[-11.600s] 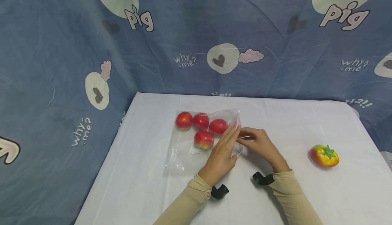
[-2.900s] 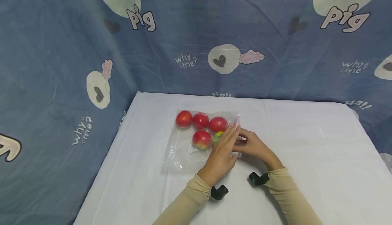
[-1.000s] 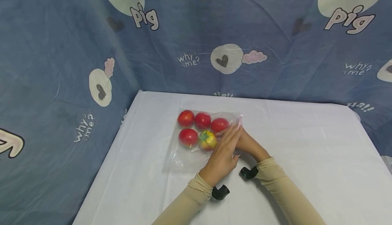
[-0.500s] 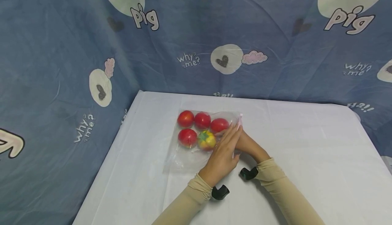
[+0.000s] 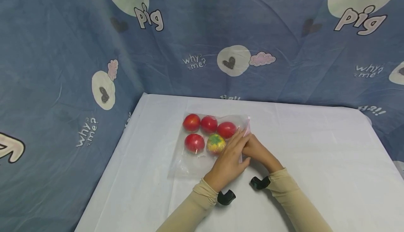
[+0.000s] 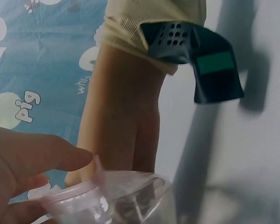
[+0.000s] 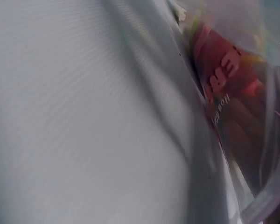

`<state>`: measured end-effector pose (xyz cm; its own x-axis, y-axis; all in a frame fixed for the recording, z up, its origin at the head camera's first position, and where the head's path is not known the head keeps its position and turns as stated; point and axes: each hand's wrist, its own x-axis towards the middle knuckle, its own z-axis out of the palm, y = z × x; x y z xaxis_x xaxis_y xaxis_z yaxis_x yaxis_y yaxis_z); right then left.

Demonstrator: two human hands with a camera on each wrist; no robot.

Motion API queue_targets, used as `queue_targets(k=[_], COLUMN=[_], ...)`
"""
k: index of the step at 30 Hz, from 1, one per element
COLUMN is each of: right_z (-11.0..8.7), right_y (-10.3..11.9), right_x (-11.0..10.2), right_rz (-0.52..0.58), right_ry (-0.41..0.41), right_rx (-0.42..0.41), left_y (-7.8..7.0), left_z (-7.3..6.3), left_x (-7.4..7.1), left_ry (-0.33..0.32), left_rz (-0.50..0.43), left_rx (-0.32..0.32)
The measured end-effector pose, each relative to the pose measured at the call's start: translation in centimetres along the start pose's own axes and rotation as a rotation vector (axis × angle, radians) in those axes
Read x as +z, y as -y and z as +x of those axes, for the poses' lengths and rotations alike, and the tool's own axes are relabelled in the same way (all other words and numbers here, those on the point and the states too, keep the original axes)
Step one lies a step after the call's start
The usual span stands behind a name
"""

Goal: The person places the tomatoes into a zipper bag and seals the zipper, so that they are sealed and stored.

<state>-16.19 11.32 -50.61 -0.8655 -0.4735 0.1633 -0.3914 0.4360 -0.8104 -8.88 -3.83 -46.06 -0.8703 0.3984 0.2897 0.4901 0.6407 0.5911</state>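
Observation:
A clear zip bag [image 5: 186, 165] lies on the table with its pink-edged mouth to the right. Inside are several red toy fruits [image 5: 194, 143] and a yellow-and-red toy tomato [image 5: 216, 144] with a green star-shaped top. My left hand [image 5: 228, 160] lies across the mouth; in the left wrist view its thumb [image 6: 60, 154] and fingers hold the pink rim. My right hand [image 5: 258, 151] reaches into the mouth behind the left hand, its fingers hidden in the head view. In the right wrist view, blurred fingers [image 7: 242, 121] show through the plastic beside something red with raised lettering.
A white cloth [image 5: 315, 148] covers the table. A blue patterned curtain [image 5: 189, 25] hangs behind it and along the left side. Black curved mounts sit at both wrists, the left one [image 5: 226, 197] near the right one [image 5: 260, 183].
The yellow-and-red toy tomato, earlier on the table at right, is now inside the bag. Over the last half second it shifted slightly right, and my right hand drew back a little.

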Motion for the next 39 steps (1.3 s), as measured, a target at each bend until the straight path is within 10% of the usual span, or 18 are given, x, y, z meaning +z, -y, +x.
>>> queue_targets(k=[16,39], right_z=[-3.5,-9.2], right_y=[-0.9,0.5], right_x=[-1.5,-1.3], right_rz=[0.085,0.084], right_ry=[-0.059,-0.127], right_rx=[-0.105,0.015], left_y=[0.9,4.0], left_z=[0.4,3.8], left_x=[-1.2,-4.3], left_ry=[-0.052,-0.061], left_rz=[-0.028,-0.155], left_rx=[-0.032,-0.128])
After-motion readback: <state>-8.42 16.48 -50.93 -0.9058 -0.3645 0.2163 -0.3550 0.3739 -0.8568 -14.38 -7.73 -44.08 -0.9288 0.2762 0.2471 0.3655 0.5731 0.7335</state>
